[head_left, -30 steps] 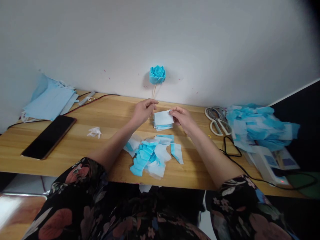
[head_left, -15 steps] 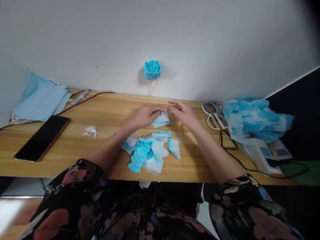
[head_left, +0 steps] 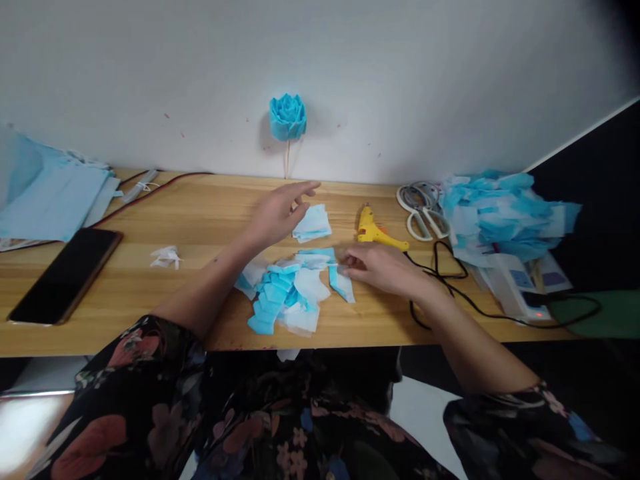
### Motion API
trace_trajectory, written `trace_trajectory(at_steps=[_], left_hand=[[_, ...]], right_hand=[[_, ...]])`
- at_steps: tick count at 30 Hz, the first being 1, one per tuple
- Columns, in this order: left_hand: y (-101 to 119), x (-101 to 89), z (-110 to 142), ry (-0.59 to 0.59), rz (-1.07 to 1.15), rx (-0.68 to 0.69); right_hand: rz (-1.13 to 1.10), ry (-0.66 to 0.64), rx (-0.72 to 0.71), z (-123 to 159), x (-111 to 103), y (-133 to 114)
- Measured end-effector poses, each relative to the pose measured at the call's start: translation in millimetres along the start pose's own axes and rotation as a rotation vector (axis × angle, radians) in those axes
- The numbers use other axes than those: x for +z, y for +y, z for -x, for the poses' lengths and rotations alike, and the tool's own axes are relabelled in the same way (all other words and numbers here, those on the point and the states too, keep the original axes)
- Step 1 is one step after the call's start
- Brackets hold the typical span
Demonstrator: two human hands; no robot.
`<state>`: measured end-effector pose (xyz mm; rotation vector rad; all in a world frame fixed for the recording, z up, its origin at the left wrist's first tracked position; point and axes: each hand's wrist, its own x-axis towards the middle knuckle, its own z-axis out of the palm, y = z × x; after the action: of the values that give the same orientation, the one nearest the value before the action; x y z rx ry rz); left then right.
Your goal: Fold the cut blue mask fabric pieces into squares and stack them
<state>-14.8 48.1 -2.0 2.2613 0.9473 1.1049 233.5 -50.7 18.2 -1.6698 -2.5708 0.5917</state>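
Observation:
My left hand (head_left: 283, 210) is raised with its fingers apart and nothing in them, beside a small flat stack of pale blue and white fabric squares (head_left: 313, 223). Lower down, my right hand (head_left: 377, 267) has loosely bent fingers with a gap to the thumb. Its fingertips are at the upper end of a blue-and-white fabric strip (head_left: 343, 285); whether they touch it is unclear. Between my forearms lies a loose heap of cut blue and white fabric pieces (head_left: 285, 297). Behind my right hand rests a yellow glue gun (head_left: 373, 230).
A blue fabric rose (head_left: 288, 118) on a stick leans against the wall. Scissors (head_left: 425, 217), a blue-white fabric pile (head_left: 505, 213), a power strip (head_left: 517, 287) and black cord are right. Left are a phone (head_left: 65, 277), face masks (head_left: 57, 190) and white scraps (head_left: 167, 257).
My right hand has moved down from the stack to the strip, uncovering the glue gun. My left hand has shifted up and left, and its fingers have spread. The view has shifted slightly.

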Motion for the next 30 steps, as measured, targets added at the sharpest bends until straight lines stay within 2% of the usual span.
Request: trace_trajectory(at_steps=[3,5,7,9,11,15,18,22,24,27,30], left_hand=[[3,-2.6,-3,0.109,0.012,0.003],[6,-3.1,-3,0.146,0.04,0.006],[10,-2.4,-3,0.148,0.105,-0.011],[14,-1.0,-3,0.122,0.197,-0.048],[19,-0.1,-2,0.07,0.296,-0.084],[24,-1.1,-1,-0.07,0.47,-0.13],[21,-0.9,-1,-0.119,0.541,-0.169],[12,3.0,-2,-0.132,0.516,-0.179],[9,4.5,-3,-0.096,0.501,-0.208],[10,4.0,-5,0.022,0.528,-0.272],[13,2.4,-7,0.105,0.562,-0.323]], right_hand=[[0.049,0.02,-0.028,5,4,-3],[0.043,-0.003,-0.047,11,-2,-3],[-0.019,-0.017,0.003,16,-14,0],[-0.134,0.003,0.032,17,-29,2],[-0.263,0.083,0.001,11,-41,2],[-0.411,0.253,-0.068,-16,-49,-9],[-0.503,0.34,-0.118,-41,-45,-17],[-0.615,0.412,-0.136,-71,-31,-19],[-0.731,0.452,-0.149,-82,-22,-16],[-0.936,0.53,-0.116,-90,-8,-7],[-1.011,0.544,-0.053,-88,2,1]])
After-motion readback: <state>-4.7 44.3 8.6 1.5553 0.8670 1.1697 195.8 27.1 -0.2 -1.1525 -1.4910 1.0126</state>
